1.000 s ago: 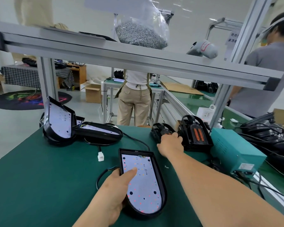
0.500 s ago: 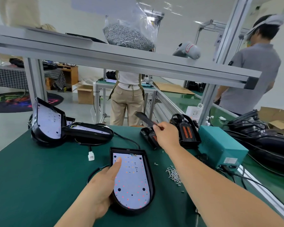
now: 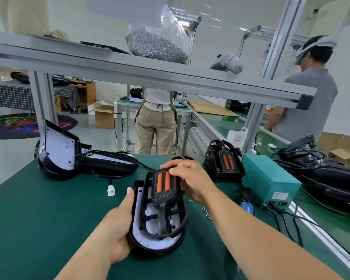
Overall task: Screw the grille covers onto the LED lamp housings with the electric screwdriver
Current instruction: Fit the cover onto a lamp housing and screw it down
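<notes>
Lamp housing [image 3: 156, 248]: flat on green mat [image 3: 49, 219]; left hand [image 3: 117, 225] curls round its edge, steadying it.
Grille cover [image 3: 164, 185]: right hand [image 3: 192, 180] grasps its far end, apparently aligning it over the housing.

Right hand [image 3: 192, 178] brought grille cover [image 3: 164, 185] onto lamp housing [image 3: 156, 245].

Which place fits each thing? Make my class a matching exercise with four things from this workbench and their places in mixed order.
Things:
1 grille cover
2 bag of screws
3 teal box
4 white connector

Places:
A on the overhead shelf
B on the green mat, left of the lamp housing
C in the right hand, above the lamp housing
D at the right, beside the stack of spare covers

Pairs: 1-C, 2-A, 3-D, 4-B
</notes>
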Demonstrator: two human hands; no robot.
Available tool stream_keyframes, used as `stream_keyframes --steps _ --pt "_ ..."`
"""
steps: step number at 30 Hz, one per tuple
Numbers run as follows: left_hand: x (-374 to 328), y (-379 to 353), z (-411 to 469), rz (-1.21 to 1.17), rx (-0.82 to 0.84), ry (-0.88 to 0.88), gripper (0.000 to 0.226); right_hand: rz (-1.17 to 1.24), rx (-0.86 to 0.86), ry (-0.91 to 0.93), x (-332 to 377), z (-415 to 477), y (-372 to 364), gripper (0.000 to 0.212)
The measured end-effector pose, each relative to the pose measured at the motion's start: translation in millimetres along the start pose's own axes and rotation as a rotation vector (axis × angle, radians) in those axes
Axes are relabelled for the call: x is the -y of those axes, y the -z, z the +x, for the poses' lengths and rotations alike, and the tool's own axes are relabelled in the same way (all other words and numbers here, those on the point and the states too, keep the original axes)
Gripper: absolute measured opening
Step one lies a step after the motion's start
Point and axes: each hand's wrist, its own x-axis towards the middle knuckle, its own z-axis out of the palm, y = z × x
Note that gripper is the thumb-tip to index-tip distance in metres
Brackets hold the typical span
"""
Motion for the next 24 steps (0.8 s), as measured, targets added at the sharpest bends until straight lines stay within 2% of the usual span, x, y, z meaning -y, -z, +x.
stream_keyframes --steps 2,4,8,13,16,17,20,24 --pt "1.2 0.4 0.9 -0.002 0.028 -0.005 0.074 -0.06 -0.001 0.036 -8.2 1.2 -1.6 0.059" --pt "1.5 1.2 0.4 -0.006 0.045 -0.018 0.07 -0.152 -0.011 0.067 -12.3 2.9 1.0 0.055" --pt "5.1 -1.5 -0.9 -0.028 0.089 -0.069 0.05 -0.389 -0.015 0.11 -16.3 4.9 1.6 0.051" --pt "8.8 -1.5 -0.5 -0.043 0.083 -0.157 0.056 -0.529 -0.041 0.139 -24.1 -0.1 -3.1 0.044" --pt "10.9 -1.7 0.0 -0.053 0.087 -0.197 0.058 -0.428 -0.124 0.093 -10.6 -7.3 -6.1 0.013" --pt "11.4 -2.0 0.0 -0.057 0.082 -0.224 0.058 -0.367 -0.178 0.07 -5.8 -11.2 -6.5 0.012" --pt "10.8 -2.8 -1.0 -0.043 0.063 -0.343 0.058 -0.195 -0.377 -0.023 1.5 -31.8 -9.7 0.03" --pt "12.4 -4.7 -0.6 0.02 0.155 -0.449 0.06 -0.047 -0.252 -0.116 -10.0 -67.6 -25.9 0.044"
